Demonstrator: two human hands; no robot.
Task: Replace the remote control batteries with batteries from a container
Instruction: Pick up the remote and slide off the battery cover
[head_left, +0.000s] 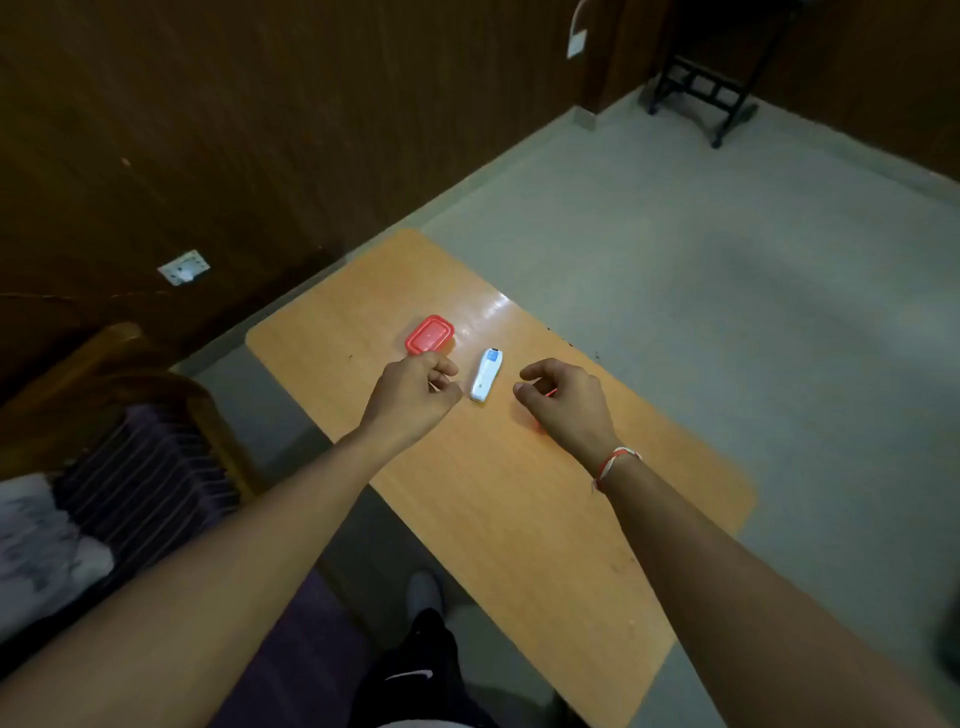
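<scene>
My small white plastic remote control (485, 375) lies flat on the light wooden desk (519, 509), between my two hands, and the small red-lidded rectangular plastic container (429, 335) sits just beyond my left hand (413, 397), lid on. My left hand hovers with fingers loosely curled and holding nothing. My right hand (563, 400) is curled too, with something red showing under it; I cannot tell whether it grips that or only covers it. I judge I am at the very start: neither the remote nor the container is opened yet. Next I should pick up the remote and turn it over to reach its battery cover. The desk is narrow, and the remote lies nearer its right-hand edge, though bare surface stretches toward me for setting parts down.
</scene>
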